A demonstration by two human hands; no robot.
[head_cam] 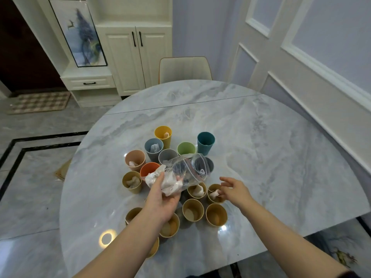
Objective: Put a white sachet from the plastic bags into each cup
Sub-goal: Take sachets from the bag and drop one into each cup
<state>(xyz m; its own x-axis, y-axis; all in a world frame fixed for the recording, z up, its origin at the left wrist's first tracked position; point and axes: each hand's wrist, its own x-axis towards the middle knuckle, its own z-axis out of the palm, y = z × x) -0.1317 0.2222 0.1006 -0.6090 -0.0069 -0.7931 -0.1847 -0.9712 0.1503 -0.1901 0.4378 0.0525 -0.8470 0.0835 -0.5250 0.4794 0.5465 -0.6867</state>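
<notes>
My left hand (163, 194) holds a clear zip plastic bag (180, 172) with several white sachets inside, raised over a cluster of coloured cups. My right hand (233, 189) hovers with fingers apart right beside a tan cup (214, 194), touching a white sachet (213, 194) that lies in it. Sachets also show in the yellow cup (163, 135), blue-grey cup (154, 148), pink cup (135, 160) and another tan cup (132, 181). The teal cup (205, 142) and green cup (186, 148) look bare inside. My left arm hides part of the near cups.
The cups stand on a round marble table (261, 157) whose near edge runs below my arms. A chair (184, 70) is tucked in at the far side. White cabinets (136, 57) and a wall stand beyond.
</notes>
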